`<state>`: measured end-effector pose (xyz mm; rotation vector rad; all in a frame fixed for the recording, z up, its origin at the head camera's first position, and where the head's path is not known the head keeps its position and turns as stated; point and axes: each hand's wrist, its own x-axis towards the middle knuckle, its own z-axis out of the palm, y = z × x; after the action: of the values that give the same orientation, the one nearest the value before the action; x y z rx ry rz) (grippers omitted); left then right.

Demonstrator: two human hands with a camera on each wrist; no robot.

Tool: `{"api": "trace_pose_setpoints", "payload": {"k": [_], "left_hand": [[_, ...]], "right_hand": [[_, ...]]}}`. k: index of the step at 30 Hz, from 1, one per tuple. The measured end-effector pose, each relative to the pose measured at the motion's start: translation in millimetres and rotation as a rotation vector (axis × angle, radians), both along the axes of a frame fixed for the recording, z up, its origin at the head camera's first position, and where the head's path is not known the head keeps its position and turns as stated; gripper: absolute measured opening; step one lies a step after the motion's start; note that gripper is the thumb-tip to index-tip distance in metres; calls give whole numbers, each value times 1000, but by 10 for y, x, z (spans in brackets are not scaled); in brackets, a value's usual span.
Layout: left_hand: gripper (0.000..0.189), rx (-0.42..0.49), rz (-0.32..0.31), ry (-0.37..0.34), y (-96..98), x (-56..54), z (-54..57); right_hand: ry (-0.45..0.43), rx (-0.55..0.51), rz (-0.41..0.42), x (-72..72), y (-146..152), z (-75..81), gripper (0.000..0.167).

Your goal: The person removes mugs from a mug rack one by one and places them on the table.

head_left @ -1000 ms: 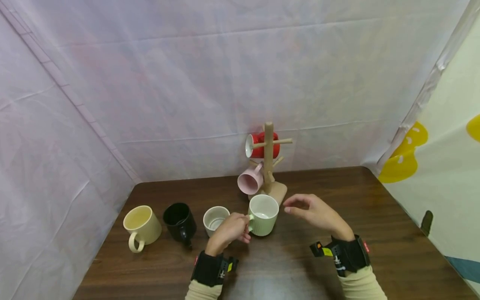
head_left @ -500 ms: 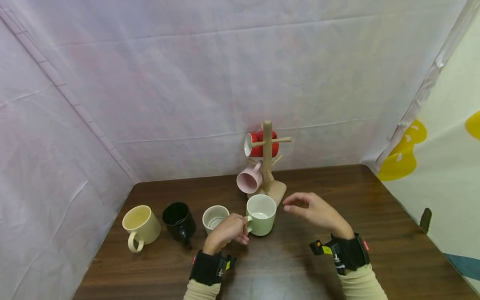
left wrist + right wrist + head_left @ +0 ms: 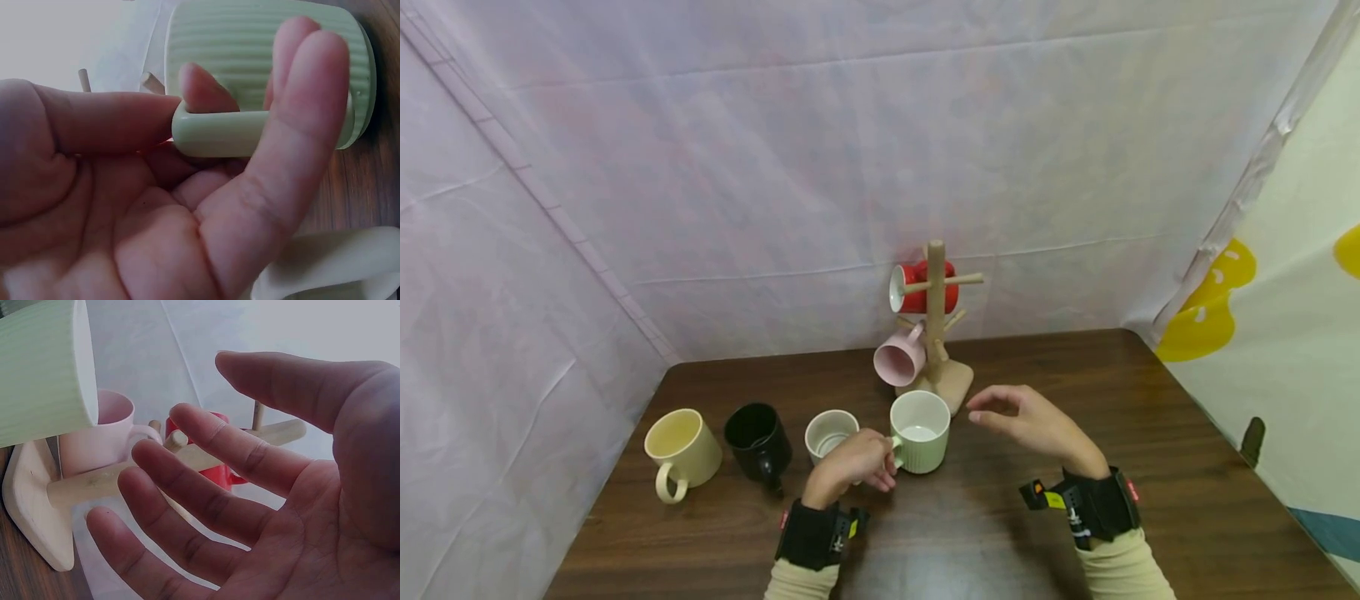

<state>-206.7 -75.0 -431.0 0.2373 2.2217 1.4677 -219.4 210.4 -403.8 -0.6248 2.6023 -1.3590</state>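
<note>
My left hand (image 3: 853, 462) grips the handle of a pale green ribbed mug (image 3: 923, 454). In the left wrist view the thumb and fingers wrap the green handle (image 3: 222, 133). The mug's mouth faces up; whether its base touches the table cannot be told. To its right hovers my right hand (image 3: 1033, 429), fingers loosely bent and apart from the mug. In the right wrist view nothing lies in that palm (image 3: 306, 519). Just behind the green mug stands a wooden mug tree (image 3: 936, 312), carrying a red mug (image 3: 951, 298) higher up and a pink mug (image 3: 897, 342) lower down.
Left of the green mug, a white mug (image 3: 831, 427), a black mug (image 3: 760, 446) and a yellow mug (image 3: 698, 458) stand in a row on the dark wooden table (image 3: 985, 550). A pale cloth wall (image 3: 760, 208) rises behind the table.
The green mug and my left hand have shifted slightly to the left, widening the gap to the right hand. My right hand has hardly moved.
</note>
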Motion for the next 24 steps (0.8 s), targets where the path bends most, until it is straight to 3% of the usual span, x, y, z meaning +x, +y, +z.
{"api": "trace_pose_setpoints", "payload": {"k": [9, 24], "left_hand": [[34, -33, -2, 0, -23, -3, -2], [34, -61, 7, 62, -43, 21, 26]], "right_hand": [[-8, 12, -10, -5, -4, -2, 22], [0, 19, 3, -9, -1, -1, 22]]}}
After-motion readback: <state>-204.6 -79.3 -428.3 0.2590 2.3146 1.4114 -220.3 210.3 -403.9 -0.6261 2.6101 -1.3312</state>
